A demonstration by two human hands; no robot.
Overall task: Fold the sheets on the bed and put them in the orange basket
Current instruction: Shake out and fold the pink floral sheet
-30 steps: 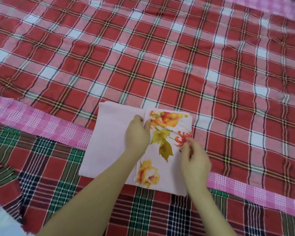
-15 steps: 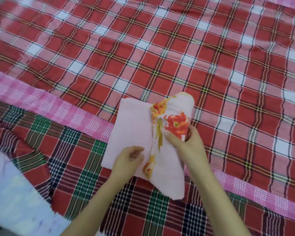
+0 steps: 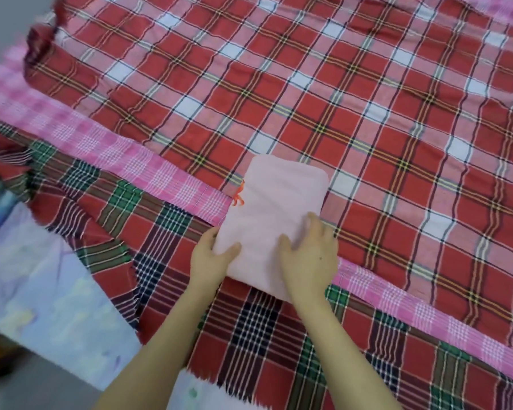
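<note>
From the head camera we look down on a bed covered with layered cloths. The folded pink sheet [image 3: 279,214] lies as a narrow, compact rectangle near the middle of the view. Its far end rests on the big red plaid sheet [image 3: 308,99] and its middle crosses the pink checked strip [image 3: 116,149]. Its near end sits on the red-and-green plaid sheet [image 3: 264,335]. We see a small orange print [image 3: 239,196] peeking out along its left edge; the rest of the top face is plain pink.

The left hand [image 3: 211,258] clasps the near left corner of the folded sheet, with the thumb lying on top and the fingers curled around the edge at the side. The right hand [image 3: 308,255] lies flat on the near right part of the sheet, palm down and fingers spread, pressing on the cloth without closing around it. Both bare forearms reach in from the bottom of the view.

At the lower left we see a pale lilac cloth [image 3: 42,285] beyond the frayed edge of the red-and-green plaid. The far left corner of the red plaid sheet is bunched and blurred.
</note>
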